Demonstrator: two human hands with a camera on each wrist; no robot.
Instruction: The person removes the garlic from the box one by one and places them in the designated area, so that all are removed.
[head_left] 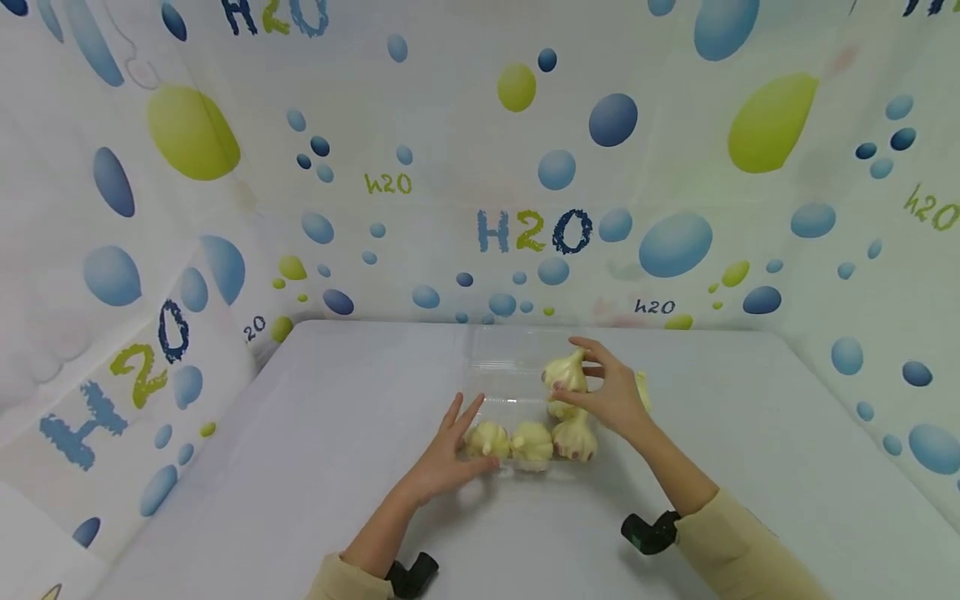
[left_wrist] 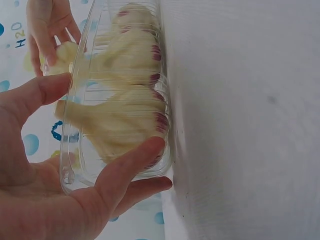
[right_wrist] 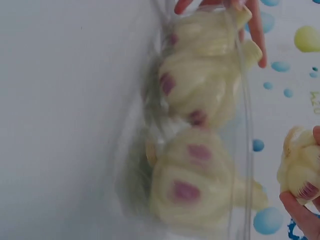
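A clear plastic container (left_wrist: 67, 175) with its lid (head_left: 502, 354) folded back stands on the white table. Several pale garlic bulbs with purple patches lie in it, among them a left bulb (head_left: 487, 438), a middle bulb (head_left: 532, 445) and a right bulb (head_left: 575, 440). My left hand (head_left: 446, 458) holds the container's left end, thumb against the front wall. Over the container's back right part, my right hand (head_left: 617, 393) pinches another garlic bulb (head_left: 564, 372) between thumb and fingers. Below that bulb, one more bulb is mostly hidden.
Beyond my right wrist a pale yellow piece (head_left: 643, 390) shows, partly hidden by the hand. The white table (head_left: 337, 417) meets a wall covering (head_left: 450, 150) printed with drops at the back. Dark wrist cameras (head_left: 649, 533) sit at both sleeves.
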